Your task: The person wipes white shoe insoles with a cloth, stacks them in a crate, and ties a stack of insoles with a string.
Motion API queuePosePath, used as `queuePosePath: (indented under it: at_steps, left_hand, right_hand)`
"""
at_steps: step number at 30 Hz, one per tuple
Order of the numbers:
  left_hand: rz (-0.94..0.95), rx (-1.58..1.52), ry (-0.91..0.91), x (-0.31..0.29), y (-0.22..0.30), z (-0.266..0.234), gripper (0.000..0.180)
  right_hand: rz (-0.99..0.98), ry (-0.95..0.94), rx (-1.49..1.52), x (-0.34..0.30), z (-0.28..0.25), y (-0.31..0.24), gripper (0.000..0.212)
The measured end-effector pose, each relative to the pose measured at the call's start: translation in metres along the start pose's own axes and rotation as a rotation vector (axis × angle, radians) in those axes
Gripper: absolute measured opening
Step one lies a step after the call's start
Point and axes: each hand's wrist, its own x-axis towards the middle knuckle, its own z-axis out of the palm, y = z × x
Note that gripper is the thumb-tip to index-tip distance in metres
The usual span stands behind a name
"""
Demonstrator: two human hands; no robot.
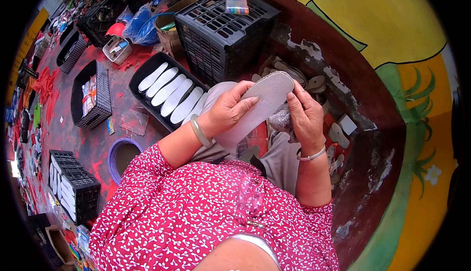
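A pale grey-white insole is held up over my lap between both hands. My left hand grips its left edge, thumb lying on the flat face. At the right edge of the rounded end, my right hand pinches it between thumb and fingers. Under the right hand, a grey fuzzy cloth-like thing shows partly, mostly hidden. A black tray to the left of my hands carries a row of several white insoles.
Beyond the tray stands a black plastic crate topped by a pack of coloured pens. Loose insoles lie along the wall at right. A purple-rimmed bucket, a checkered basket and a crate of white insoles are on the left.
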Motion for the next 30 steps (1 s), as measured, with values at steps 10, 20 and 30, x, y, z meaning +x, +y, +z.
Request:
queuePosePath:
  at_steps: [10, 20, 30]
  left_hand:
    - [-0.115, -0.077, -0.155, -0.005, 0.002, -0.006, 0.027]
    - [-0.387, -0.011, -0.462, 0.005, 0.000, -0.052, 0.038]
    - [-0.523, -0.555, -0.011, -0.005, 0.001, -0.048, 0.042]
  right_hand:
    - [-0.023, -0.093, -0.324, 0.001, -0.013, -0.004, 0.028]
    - [0.245, 0.169, 0.294, -0.003, -0.045, 0.009, 0.017]
    - [0.430, 0.356, 0.530, -0.018, -0.057, 0.057, 0.022]
